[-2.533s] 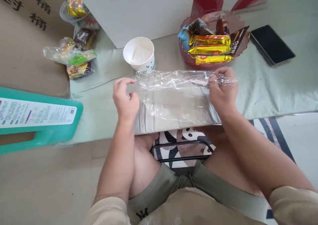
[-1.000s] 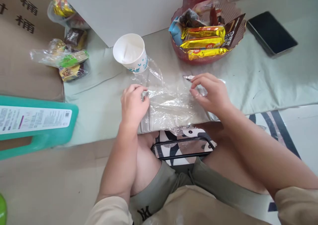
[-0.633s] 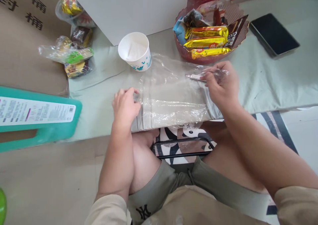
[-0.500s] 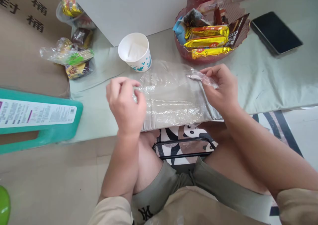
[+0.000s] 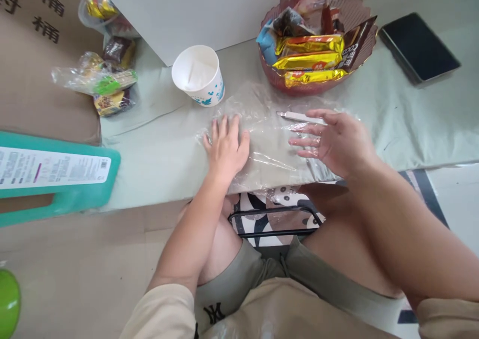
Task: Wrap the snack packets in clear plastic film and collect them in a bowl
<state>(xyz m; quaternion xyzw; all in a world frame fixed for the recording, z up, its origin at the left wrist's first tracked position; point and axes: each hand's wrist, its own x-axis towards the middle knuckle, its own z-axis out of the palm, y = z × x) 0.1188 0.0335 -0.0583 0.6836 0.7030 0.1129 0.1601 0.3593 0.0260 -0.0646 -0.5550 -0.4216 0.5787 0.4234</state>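
Nothing is actually being gripped right now, both hands are spread wide. Left hand (image 5: 226,147) is pressed flat, fingers splayed, on the near-left part of the clear plastic bag (image 5: 269,134), which is laid out crinkled on the pale green table cover (image 5: 157,154), just this side of the white paper cup (image 5: 197,75). Right hand (image 5: 335,142) is held palm-in with the fingers loose and fanned, just over the bag's right end; whether the fingertips are touching the film can't be told.

The bag's long axis is run left to right, so one end is covered by each hand, with the bare middle stretch left between them. Its white seal strip (image 5: 299,117) is seen on the far-right edge, well away from the cup, just past the right hand's fingertips, so that hand is clearly the nearer one to it. Farther back than the cup's right side, the red snack basket (image 5: 284,82) is sat just beyond the bag.
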